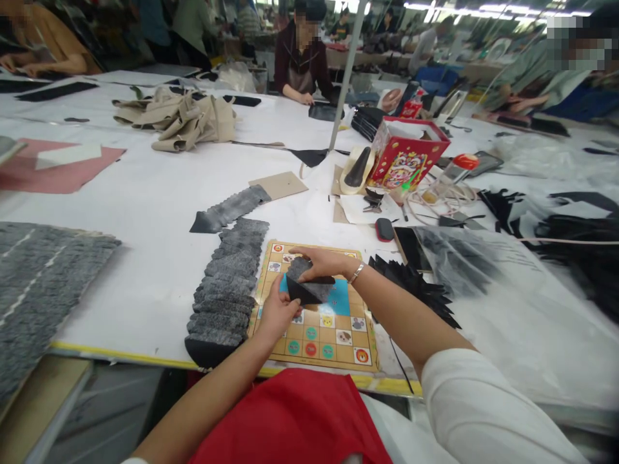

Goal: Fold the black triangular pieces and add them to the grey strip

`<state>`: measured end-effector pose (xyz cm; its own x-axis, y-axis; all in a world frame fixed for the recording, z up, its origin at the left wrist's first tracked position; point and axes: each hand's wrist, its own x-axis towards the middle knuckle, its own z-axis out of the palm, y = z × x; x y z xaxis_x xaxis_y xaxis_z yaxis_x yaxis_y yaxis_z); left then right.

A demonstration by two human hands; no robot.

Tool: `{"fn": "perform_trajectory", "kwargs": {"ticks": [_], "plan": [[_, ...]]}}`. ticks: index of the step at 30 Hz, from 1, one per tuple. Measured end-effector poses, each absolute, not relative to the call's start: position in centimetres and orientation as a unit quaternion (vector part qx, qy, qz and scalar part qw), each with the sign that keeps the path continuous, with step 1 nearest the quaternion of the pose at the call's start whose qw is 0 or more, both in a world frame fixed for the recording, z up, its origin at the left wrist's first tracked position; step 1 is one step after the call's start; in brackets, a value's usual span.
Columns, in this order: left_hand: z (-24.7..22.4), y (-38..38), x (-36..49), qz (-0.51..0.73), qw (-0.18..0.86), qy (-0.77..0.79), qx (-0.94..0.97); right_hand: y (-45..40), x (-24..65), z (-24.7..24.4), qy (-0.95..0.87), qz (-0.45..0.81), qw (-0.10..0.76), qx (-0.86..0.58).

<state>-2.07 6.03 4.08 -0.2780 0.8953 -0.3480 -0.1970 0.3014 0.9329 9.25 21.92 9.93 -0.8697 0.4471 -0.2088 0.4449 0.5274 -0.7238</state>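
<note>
Over a printed game board (358,348) with animal pictures, both hands hold a small piece of material (309,293), black on one side and grey on the other. My left hand (278,312) pinches its lower left edge. My right hand (329,263), with a bracelet at the wrist, grips its upper part from above, thumb on the grey side. Left of the board lies a long overlapping stack of grey pieces (225,283). A shorter overlapping row of grey pieces (232,209) is behind it, partly on a beige card (280,185).
Black cut pieces (416,290) and a dark phone (413,248) lie to the right. Behind stand a red box (409,154), a jar with a red lid (457,169) and a metal pole (345,84). Grey fabric (43,290) covers the left edge. Co-workers (304,58) sit across the table.
</note>
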Motion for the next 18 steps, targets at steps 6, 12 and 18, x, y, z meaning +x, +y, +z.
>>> {"fn": "perform_trajectory", "kwargs": {"ticks": [6,12,18], "plan": [[4.0,4.2,-1.4,0.529,0.527,0.613,0.259,22.0,10.2,7.4,-0.819,0.507,-0.008,-0.270],[4.7,3.3,-1.1,0.492,0.542,0.639,0.239,22.1,10.0,8.2,-0.801,0.473,0.014,-0.366],[4.1,-0.4,-0.7,0.485,0.544,0.611,0.309,16.8,10.5,10.3,-0.907,0.196,0.106,-0.357]]}}
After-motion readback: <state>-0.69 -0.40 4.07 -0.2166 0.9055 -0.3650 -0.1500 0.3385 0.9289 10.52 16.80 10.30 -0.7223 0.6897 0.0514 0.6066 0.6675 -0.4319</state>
